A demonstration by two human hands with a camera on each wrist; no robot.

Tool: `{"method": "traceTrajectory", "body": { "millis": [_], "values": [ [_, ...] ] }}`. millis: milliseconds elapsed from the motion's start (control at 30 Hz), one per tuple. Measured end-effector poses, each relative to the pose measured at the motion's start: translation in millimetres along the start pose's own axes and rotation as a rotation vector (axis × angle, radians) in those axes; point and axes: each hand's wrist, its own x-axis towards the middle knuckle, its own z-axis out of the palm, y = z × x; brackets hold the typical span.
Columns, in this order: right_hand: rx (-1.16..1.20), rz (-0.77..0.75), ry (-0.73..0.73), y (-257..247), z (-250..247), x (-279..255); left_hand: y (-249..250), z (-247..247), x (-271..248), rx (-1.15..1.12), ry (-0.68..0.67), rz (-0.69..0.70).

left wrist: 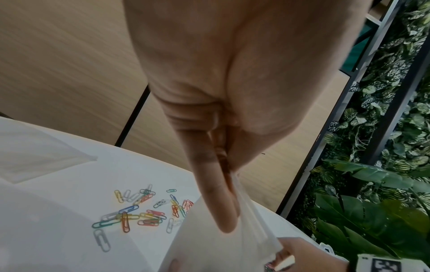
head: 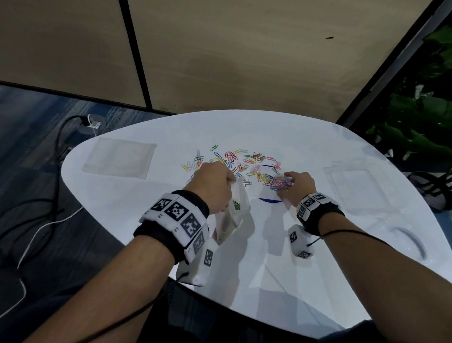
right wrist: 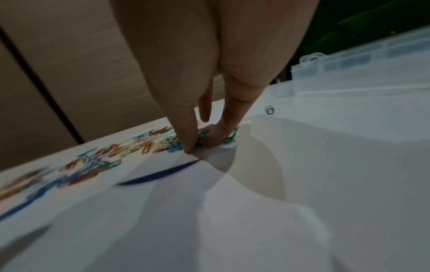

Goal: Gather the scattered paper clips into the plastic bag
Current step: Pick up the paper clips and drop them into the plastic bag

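Observation:
Many coloured paper clips (head: 234,160) lie scattered across the middle of the white table (head: 133,209); the left wrist view shows them (left wrist: 139,211) beyond the bag. My left hand (head: 215,184) pinches the top edge of a small clear plastic bag (head: 233,212), which hangs down to the table. Close up, thumb and fingers (left wrist: 229,211) clamp the bag's (left wrist: 209,248) rim. To its right, my right hand (head: 291,184) has its fingertips down on the table, closed round a bunch of clips (head: 281,183). The right wrist view shows this pinch (right wrist: 200,145) amid blurred clips (right wrist: 144,147).
A flat clear plastic sleeve (head: 119,157) lies at the back left of the table. A clear plastic box (head: 357,183) sits to the right, seen closer as (right wrist: 360,60). A blue curved mark (head: 270,199) is under my right hand. Plants (head: 429,110) stand past the right edge.

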Motion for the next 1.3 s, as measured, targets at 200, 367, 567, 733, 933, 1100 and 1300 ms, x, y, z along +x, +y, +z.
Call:
{"method": "traceTrajectory", "body": {
  "millis": [200,367,567,733,933,1100,1300],
  "values": [
    [-0.214,-0.267,0.006,-16,12,6,0,1,1,0.014,-0.011,0.005],
    [-0.243,-0.216,-0.01,-13,0,5,2,2,2,0.007,-0.023,0.012],
    [0.667,0.231,-0.053,13,-37,10,4,0,1,0.024,-0.029,0.021],
    [1.265,0.1,-0.422,-32,-81,-29,4,2,2,0.005,-0.009,-0.006],
    [1.101,-0.044,-0.692,-83,-71,-78,7,5,0,-0.015,0.008,-0.001],
    [0.846,-0.178,-0.498,-99,-40,-87,4,4,3,0.036,0.043,-0.011],
    [0.399,-0.449,-0.243,-114,-33,-89,-1,1,5,0.055,0.058,0.012]
  ]
}}
